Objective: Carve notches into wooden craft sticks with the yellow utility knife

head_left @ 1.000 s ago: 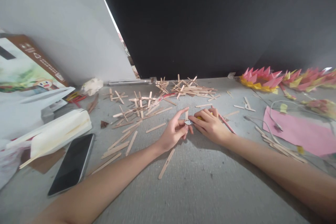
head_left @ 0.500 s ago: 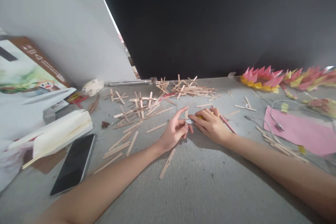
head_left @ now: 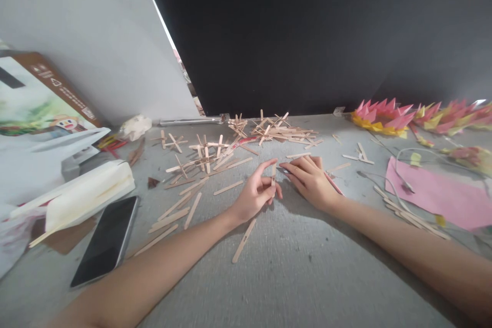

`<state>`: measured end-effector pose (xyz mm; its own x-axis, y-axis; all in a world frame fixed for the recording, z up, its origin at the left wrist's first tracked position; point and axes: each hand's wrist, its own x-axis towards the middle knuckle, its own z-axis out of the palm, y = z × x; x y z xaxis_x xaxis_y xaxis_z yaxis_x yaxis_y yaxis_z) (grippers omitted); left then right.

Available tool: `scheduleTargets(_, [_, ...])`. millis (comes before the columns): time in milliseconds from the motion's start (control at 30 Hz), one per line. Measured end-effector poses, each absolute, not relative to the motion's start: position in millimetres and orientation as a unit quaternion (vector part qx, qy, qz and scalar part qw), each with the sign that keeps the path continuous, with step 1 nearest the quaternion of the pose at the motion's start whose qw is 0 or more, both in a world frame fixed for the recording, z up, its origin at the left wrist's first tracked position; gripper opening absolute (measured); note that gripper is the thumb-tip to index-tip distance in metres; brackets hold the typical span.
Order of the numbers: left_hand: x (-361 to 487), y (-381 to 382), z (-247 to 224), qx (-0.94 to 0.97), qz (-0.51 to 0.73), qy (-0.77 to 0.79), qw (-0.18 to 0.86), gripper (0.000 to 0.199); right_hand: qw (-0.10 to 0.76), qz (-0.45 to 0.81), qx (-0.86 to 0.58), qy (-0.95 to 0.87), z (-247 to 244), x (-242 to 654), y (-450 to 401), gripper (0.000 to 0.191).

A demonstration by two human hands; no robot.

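Head view: craft stick (head_left: 273, 175), roughly upright, pinched in left hand (head_left: 253, 193), top end at index finger; right hand (head_left: 310, 183), narrow gap away, fingers bent, hold cannot be told; grey tabletop (head_left: 269, 282) between forearms.

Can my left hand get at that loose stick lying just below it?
Probably yes: nothing seems to lie on the loose stick, and its upper end is close to your wrist. But your left hand is holding another stick.
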<state>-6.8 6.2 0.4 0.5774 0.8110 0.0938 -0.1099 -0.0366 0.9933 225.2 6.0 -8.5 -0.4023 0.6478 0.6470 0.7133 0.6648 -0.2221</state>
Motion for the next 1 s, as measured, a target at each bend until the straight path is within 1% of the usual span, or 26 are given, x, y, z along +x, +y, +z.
scheduleTargets(167, [-6.7, 7.3, -0.6, 0.629, 0.353, 0.288, 0.63, 0.073, 0.339, -0.04, -0.358, -0.869, -12.4, 228.2, 6.7, 0.028])
scheduleTargets(400, [-8.2, 9.0, -4.7, 0.636, 0.327, 0.291, 0.636, 0.076, 0.341, -0.019, -0.289, -0.894, -17.0, 230.0, 10.1, 0.029])
scheduleTargets(500, [-8.7, 9.6, -7.5, 0.642, 0.32, 0.286, 0.636, 0.077, 0.332, -0.023, -0.282, -0.9, -13.5, 228.9, 8.4, 0.028])
scheduleTargets(633, [-8.3, 9.7, -9.4, 0.643, 0.317, 0.279, 0.639, 0.079, 0.328, -0.048, -0.269, -0.904, -7.9, 227.7, 5.2, 0.033])
scheduleTargets(767, [-7.7, 9.4, -8.6, 0.643, 0.313, 0.284, 0.638, 0.079, 0.328, -0.056, -0.259, -0.907, -6.1, 227.9, 3.4, 0.03])
scheduleTargets(1000, [-6.0, 10.4, -8.8, 0.643, 0.306, 0.28, 0.644, 0.078, 0.316, -0.072, -0.257, -0.911, -3.6, 225.9, 3.0, 0.031])
